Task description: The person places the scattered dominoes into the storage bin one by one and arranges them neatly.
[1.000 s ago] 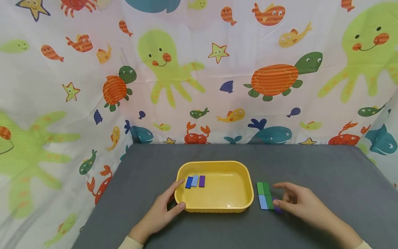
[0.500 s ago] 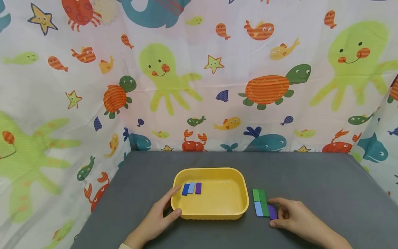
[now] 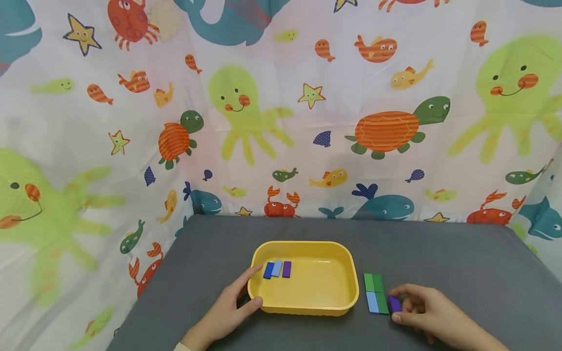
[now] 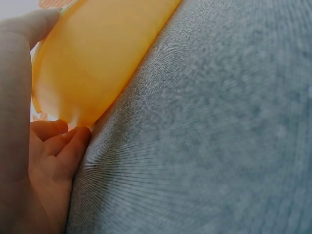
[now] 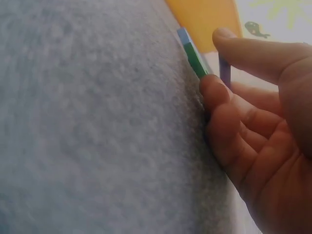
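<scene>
My right hand [image 3: 421, 312] pinches a purple tile [image 3: 395, 303] between thumb and fingers. In the right wrist view this tile [image 5: 224, 72] appears edge-on, beside a row of tiles on the table. That block is made of three green tiles [image 3: 378, 282] and one light blue tile [image 3: 372, 302], laid edge to edge just left of the hand. My left hand [image 3: 228, 309] holds the left end of a yellow tray [image 3: 307, 310], thumb and index finger at its rim. Inside the tray lie a dark blue tile [image 3: 269, 270], a light blue tile [image 3: 276, 268] and a purple tile [image 3: 287, 269].
A dark grey cloth [image 3: 325, 334] covers the table. Behind it and along the sides hangs a white curtain [image 3: 272, 44] printed with sea animals. The tray stands just left of the tile block.
My right hand has closed its fingers on the purple tile and drawn it a little right, away from the green tiles. The left hand stays at the tray. The head view has shifted.
</scene>
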A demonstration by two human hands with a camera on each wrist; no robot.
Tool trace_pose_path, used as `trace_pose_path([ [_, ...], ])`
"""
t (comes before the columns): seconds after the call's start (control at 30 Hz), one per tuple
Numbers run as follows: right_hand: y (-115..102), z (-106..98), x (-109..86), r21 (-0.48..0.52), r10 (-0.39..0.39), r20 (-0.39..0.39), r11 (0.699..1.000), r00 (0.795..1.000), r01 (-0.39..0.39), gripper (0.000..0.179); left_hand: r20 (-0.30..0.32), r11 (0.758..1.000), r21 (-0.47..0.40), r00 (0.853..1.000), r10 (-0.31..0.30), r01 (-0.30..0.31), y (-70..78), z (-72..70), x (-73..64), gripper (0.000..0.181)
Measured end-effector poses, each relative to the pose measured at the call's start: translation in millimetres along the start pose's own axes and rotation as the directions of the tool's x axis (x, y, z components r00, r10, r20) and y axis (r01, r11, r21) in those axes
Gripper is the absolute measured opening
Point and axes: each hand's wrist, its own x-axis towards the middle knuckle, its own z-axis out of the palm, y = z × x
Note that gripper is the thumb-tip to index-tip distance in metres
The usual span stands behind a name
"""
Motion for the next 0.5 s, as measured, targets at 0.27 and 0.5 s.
trace_pose_path([
  [0.27, -5, 1, -2.0, 0.051, 0.018, -0.016, 0.999, 1.0, -0.017, 0.052, -0.02, 0.999, 0.011, 0.999, 0.041, -0.041, 0.4, -2.7, -4.2, 0.069],
  [0.5, -14, -1, -2.2, 0.056, 0.012, -0.065, 0.998, 0.998, -0.009, 0.058, 0.003, 0.999, 0.035, 1.0, 0.024, -0.024, -2.1, -2.0, 0.6, 0.067],
])
